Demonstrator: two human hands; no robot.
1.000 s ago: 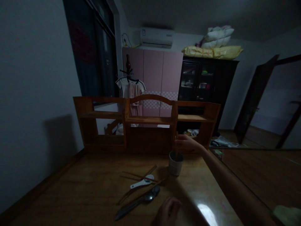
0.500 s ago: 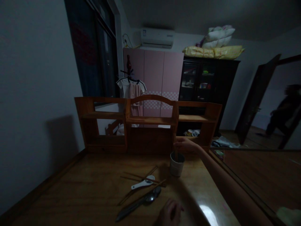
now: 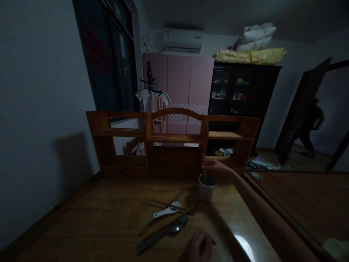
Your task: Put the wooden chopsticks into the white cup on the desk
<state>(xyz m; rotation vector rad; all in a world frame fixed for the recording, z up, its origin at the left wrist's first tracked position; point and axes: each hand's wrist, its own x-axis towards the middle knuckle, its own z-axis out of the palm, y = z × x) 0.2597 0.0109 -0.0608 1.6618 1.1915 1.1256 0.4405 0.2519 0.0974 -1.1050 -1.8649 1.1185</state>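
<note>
My right hand (image 3: 217, 167) pinches upright chopsticks (image 3: 204, 168), their lower ends inside a whitish cup (image 3: 206, 191) on the wooden table. At the bottom of the view my left hand (image 3: 200, 245) rests on the tabletop, fingers curled in and nothing visible in them. Left of the cup several loose chopsticks (image 3: 152, 201) lie crossed, with a white soup spoon (image 3: 167, 210) on top of some of them. Nearer to me, metal spoons (image 3: 177, 227) lie together, their handles pointing toward the lower left, close to my left hand.
A wooden shelf unit (image 3: 177, 138) stands along the table's (image 3: 89, 218) far edge, just behind the cup. A wall (image 3: 40, 127) bounds the left side. Beyond are a pink wardrobe (image 3: 178, 80) and a dark cabinet (image 3: 261, 91). A person (image 3: 311, 120) is by the door at right.
The person by the door has moved left. The view has shifted slightly. My right hand stays at the cup with the chopsticks, and my left hand remains curled on the table.
</note>
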